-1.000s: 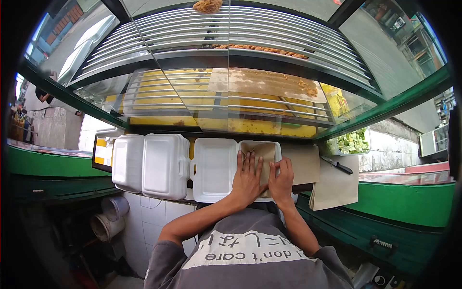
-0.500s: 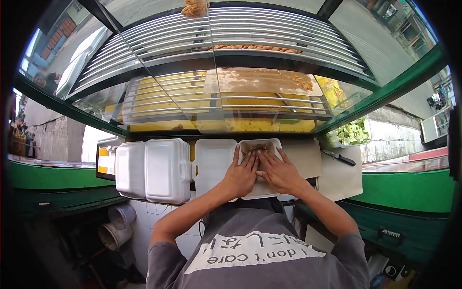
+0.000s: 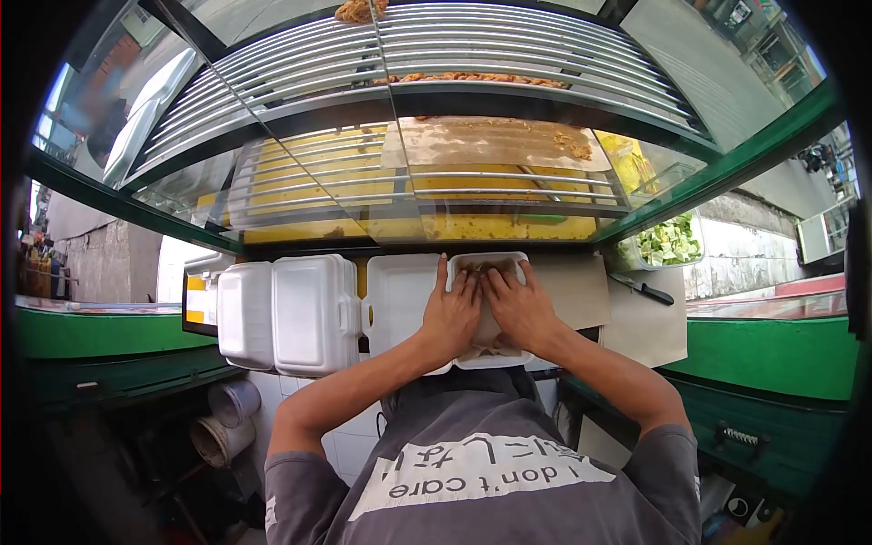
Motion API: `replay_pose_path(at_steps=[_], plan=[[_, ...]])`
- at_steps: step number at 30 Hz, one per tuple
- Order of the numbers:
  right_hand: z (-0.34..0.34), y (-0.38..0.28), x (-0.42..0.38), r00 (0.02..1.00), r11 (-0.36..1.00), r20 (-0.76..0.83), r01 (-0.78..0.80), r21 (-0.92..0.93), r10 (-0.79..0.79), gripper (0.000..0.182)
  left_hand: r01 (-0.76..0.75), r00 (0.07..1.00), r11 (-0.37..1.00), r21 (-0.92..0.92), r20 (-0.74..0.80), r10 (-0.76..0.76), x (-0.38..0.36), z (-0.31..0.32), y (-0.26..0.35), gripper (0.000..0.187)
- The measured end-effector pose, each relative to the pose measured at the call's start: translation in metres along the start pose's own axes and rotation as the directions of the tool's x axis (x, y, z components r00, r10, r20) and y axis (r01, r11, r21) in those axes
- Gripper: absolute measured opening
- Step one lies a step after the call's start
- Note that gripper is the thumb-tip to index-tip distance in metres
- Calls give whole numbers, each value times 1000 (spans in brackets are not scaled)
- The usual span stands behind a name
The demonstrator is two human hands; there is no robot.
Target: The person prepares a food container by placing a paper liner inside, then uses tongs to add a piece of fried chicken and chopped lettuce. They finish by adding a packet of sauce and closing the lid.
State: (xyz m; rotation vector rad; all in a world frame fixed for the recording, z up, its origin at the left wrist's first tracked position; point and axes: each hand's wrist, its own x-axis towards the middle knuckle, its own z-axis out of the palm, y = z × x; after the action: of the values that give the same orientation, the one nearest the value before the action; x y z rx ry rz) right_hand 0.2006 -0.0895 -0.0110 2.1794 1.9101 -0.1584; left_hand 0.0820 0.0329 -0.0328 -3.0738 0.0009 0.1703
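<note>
An open white foam box [image 3: 400,272] lies in front of me, its flat lid half on the left and its tray half on the right. Brown paper [image 3: 486,334] lines the tray. My left hand [image 3: 451,313] presses on the paper's left side with fingers spread, one finger along the tray's left rim. Pressing on the right side, my right hand [image 3: 516,311] has its fingers apart too. The fingertips of both hands meet near the tray's far end. Neither hand holds anything.
Closed foam boxes [image 3: 313,313] stand at the left. Brown paper sheets [image 3: 572,289] and a black-handled knife [image 3: 656,294] lie at the right, near a tub of chopped greens [image 3: 670,243]. Ahead is a glass case with a metal rack [image 3: 490,45] and fried food [image 3: 361,10].
Both hands have shifted slightly within the tray, and more of the brown paper shows near its close end. The view has moved a little.
</note>
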Motion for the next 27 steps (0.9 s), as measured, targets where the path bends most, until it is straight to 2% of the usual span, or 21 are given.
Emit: replay_pose_path(at_steps=[2,5,7,11,13,16,20,23,27], plan=[[-1,2,3,1000,1000,-9,3,19,-3,101,-13,1000,1000,1,11,13,0,2,-2,82],[-4,4,3,1000,998,-7,10,57,-9,101,-34,998,999,-27,-53,33,-1,8,-5,75],[-3,6,1,997,997,-73,19,75,-13,97,-53,998,977,-206,-37,46,-1,5,-11,67],[-2,7,3,1000,997,-26,12,75,-10,98,-76,997,987,-144,15,79,2,-4,-11,58],[-4,8,2,1000,987,-28,4,160,1,94,-58,998,998,27,41,57,5,-2,-1,54],[1,5,1,997,991,-70,-6,132,15,91,-46,999,995,87,28,44,5,-8,5,52],[2,5,-1,995,992,-95,-7,125,19,91,-81,995,996,-41,-61,78,-2,7,-3,64],[2,5,-1,989,992,-148,6,127,13,94,-64,996,996,-55,-72,60,-3,6,-2,62],[-1,10,-3,998,994,-38,47,101,-43,98,-54,995,999,-5,-83,54,-1,12,0,67]])
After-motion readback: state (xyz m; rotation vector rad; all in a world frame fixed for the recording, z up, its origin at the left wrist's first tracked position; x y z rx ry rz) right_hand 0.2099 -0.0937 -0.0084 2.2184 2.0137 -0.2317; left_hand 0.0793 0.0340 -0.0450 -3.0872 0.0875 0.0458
